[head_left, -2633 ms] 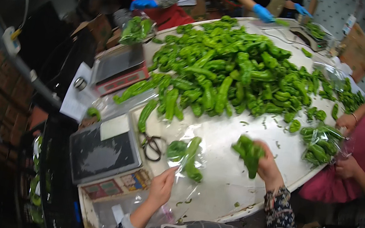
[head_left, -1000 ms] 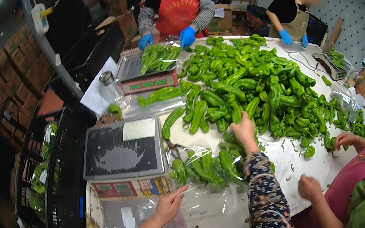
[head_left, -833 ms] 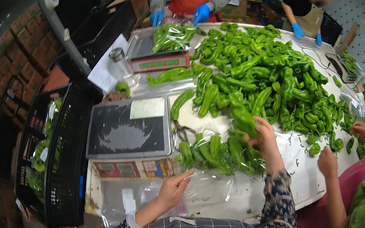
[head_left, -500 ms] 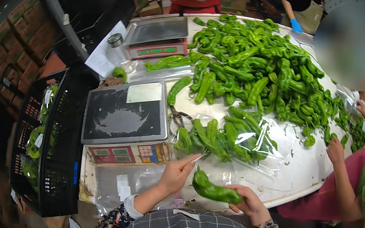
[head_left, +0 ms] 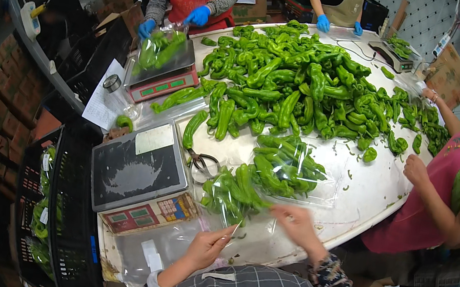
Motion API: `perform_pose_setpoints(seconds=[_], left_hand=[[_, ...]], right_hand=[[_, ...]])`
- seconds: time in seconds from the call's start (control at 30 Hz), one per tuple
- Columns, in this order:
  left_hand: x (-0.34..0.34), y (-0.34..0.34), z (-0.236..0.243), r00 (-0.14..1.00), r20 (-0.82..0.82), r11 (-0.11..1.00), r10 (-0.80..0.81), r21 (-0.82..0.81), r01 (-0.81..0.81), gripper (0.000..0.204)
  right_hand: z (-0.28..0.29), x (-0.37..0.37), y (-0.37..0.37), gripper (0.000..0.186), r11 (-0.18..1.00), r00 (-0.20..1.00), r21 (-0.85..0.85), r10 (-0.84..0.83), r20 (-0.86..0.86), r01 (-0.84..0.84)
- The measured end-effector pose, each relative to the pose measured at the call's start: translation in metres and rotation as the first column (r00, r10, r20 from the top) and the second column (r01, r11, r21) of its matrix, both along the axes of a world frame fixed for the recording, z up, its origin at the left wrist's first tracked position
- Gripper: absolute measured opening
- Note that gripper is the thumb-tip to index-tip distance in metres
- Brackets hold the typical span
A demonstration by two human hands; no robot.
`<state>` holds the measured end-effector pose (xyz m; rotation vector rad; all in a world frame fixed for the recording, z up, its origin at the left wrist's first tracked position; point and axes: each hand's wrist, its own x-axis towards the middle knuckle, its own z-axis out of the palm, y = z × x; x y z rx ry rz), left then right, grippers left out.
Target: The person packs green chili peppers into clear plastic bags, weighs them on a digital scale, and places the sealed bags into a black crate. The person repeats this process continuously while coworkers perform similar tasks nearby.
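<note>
My left hand (head_left: 207, 252) pinches the edge of a clear plastic bag (head_left: 231, 217) between thumb and fingers. Several long green peppers (head_left: 228, 190) lie inside it. My right hand (head_left: 296, 226) is at the bag's right side, its fingertips close to a pepper's end there. Motion smears those fingers, so whether they grip anything is unclear. Just beyond lies a second clear bag (head_left: 289, 169) with green peppers in it. A pair of scissors (head_left: 201, 162) rests left of the bags, beside a single loose pepper (head_left: 193, 129).
A large heap of green peppers (head_left: 289, 80) covers the far table. At left stand a scale (head_left: 137, 170) and a black crate (head_left: 76, 209) of bagged peppers. A co-worker in red sets a bag on another scale (head_left: 163, 90); a co-worker in pink (head_left: 415, 199) works at right.
The pepper in my right hand has left its place above the table edge; that hand has moved up to the bag. My head view has shifted. The co-worker's bag is now on the far scale.
</note>
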<state>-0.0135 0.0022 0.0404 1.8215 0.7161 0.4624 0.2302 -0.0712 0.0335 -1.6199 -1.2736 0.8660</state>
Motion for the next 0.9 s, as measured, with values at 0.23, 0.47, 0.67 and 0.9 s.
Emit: perform_pose_setpoints(seconds=[0.23,0.47,0.67,0.9], left_hand=[[-0.013,-0.008,-0.001,0.954,-0.033,0.929,-0.298,-0.239,0.282,0.032],[-0.032,-0.008,0.017,0.965,-0.094,0.962,-0.247,-0.145,0.232,0.041],[-0.061,-0.012,0.009,0.997,0.08,1.0,-0.015,-0.023,0.017,0.045],[-0.104,-0.013,-0.007,0.98,0.192,0.997,0.056,-0.07,-0.043,0.037]], right_hand=[[-0.039,0.113,0.009,0.064,0.806,0.805,-0.04,-0.592,-0.028,0.591],[0.03,0.069,0.054,0.019,0.885,0.857,0.172,-0.345,-0.384,0.433],[0.126,0.02,0.083,0.018,0.878,0.92,0.344,-0.219,-0.326,0.332],[0.179,-0.054,0.132,0.02,0.856,0.888,0.457,-0.006,-0.459,0.242]])
